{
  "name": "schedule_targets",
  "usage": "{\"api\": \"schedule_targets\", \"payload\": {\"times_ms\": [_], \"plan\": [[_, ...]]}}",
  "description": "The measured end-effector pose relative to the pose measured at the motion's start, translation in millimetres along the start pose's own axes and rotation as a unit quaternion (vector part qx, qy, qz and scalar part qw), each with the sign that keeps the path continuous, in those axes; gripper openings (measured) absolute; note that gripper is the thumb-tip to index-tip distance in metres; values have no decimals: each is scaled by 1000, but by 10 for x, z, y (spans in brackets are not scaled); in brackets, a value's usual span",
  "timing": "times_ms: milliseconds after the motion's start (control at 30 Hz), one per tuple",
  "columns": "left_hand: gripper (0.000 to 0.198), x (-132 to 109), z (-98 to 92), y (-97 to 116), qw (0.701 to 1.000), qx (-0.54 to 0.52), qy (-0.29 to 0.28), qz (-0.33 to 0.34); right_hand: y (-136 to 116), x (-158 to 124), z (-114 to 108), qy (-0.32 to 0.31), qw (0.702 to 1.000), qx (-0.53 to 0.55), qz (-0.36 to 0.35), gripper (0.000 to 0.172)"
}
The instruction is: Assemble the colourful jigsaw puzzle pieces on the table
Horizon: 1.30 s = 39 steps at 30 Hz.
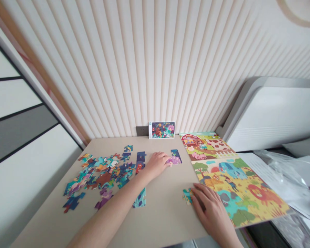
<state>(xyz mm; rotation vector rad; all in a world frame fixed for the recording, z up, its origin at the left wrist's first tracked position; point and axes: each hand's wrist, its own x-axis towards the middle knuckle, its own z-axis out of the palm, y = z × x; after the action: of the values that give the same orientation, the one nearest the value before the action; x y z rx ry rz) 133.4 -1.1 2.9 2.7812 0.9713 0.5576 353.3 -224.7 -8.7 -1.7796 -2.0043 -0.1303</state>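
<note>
My left hand (157, 164) rests on the beige tabletop (165, 217), its fingertips pinching the left edge of a purple puzzle piece (173, 159) joined to a navy strip of pieces. My right hand (207, 210) lies at the lower right, its fingers gripping a small teal puzzle piece (187, 196) beside the edge of a colourful farm-scene puzzle board (237, 186). A loose heap of mixed puzzle pieces (103, 174) spreads left of my left forearm. A joined dark blue strip (140, 162) stands near my left hand, and a teal patterned section (140, 199) lies below it.
A small picture card (161, 130) leans upright against the ribbed cream wall (119, 69) behind the tabletop, next to a dark wall socket (142, 131). White papers and clear plastic (276, 175) lie right of the board, below a white wall unit (271, 113).
</note>
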Motion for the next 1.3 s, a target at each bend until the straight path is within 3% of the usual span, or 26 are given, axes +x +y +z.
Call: {"api": "schedule_targets", "payload": {"times_ms": [467,633,800,1067,1167,1300], "plan": [[19,-53,-53,58,993,104,-15,56,17,0,20,-6,1000,-4,-1,30],[16,-36,-121,91,990,115,-34,70,3,3,1,-15,1000,-4,1,30],[23,-22,-59,105,988,103,-22,110,3,14,1,-10,1000,-13,0,29],[37,-38,2,87,990,73,-36,117,-87,67,-75,-24,991,-105,-81,31],[37,-38,1,87,991,63,-37,111,-80,242,-165,-38,990,-101,-91,29],[35,-29,16,96,994,42,-40,90,110,837,-145,-83,990,-15,-108,33]]}}
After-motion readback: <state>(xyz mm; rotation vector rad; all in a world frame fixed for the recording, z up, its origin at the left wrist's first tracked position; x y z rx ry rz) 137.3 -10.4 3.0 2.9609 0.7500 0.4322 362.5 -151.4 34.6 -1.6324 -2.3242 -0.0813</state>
